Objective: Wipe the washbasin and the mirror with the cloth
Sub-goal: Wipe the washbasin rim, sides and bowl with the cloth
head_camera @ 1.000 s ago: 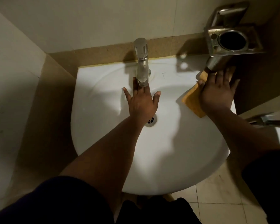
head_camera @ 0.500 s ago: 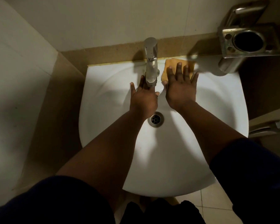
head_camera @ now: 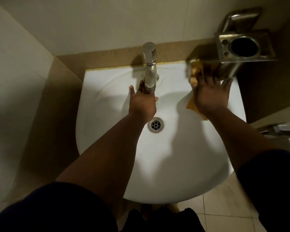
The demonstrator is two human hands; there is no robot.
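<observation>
The thin, soft orange-yellow cloth [head_camera: 193,107], judged light and limp and best handled under a flat palm, is pressed onto the white ceramic washbasin's [head_camera: 107,148] back-right rim by the spread-fingered right hand [head_camera: 211,96], while the left hand's [head_camera: 141,101] fingers are hidden behind the chrome tap [head_camera: 150,67].

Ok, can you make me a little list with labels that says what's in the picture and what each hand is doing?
place: white washbasin against a tiled wall
tap: metal tap at the back middle of the washbasin
drain: round metal drain in the bottom of the bowl
left hand: left hand flat, fingers straight, reaching under the tap
right hand: right hand pressing flat on the cloth
cloth: yellow cloth on the back right of the washbasin, blurred
holder: metal cup holder on the wall above the cloth
mirror: not in view
</observation>
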